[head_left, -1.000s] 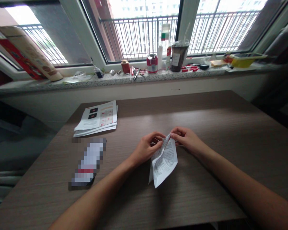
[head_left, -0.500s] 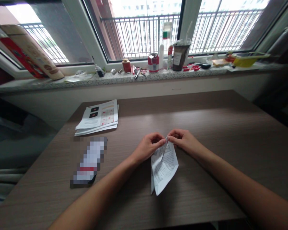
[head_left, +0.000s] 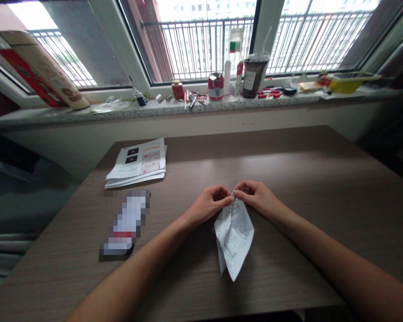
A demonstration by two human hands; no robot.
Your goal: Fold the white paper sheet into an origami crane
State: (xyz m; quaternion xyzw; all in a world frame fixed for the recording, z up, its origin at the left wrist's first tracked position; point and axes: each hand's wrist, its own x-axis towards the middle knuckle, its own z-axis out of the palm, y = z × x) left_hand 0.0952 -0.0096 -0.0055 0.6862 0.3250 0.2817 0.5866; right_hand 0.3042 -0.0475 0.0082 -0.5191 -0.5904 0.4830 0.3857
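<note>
A folded sheet of printed paper (head_left: 235,235) hangs point-down over the front half of the brown table (head_left: 289,165). Its layers spread slightly apart at the lower end. My left hand (head_left: 212,201) pinches the paper's top corner from the left, thumb against fingers. From the right, my right hand (head_left: 252,193) grips the same top corner between thumb and fingertips. The two sets of fingertips almost meet there, hiding the very tip of the fold.
Left of my forearm lies a blurred-out phone-shaped object (head_left: 126,223). Behind it is a stack of printed sheets (head_left: 137,163). Along the windowsill (head_left: 121,107) stand a red can (head_left: 216,86), a dark cup with a straw (head_left: 254,78), red-handled scissors (head_left: 270,94) and a yellow basket (head_left: 345,85).
The paper's lower end has swung to the right and a little nearer to me. Both hands keep their pinch at the top and have hardly moved.
</note>
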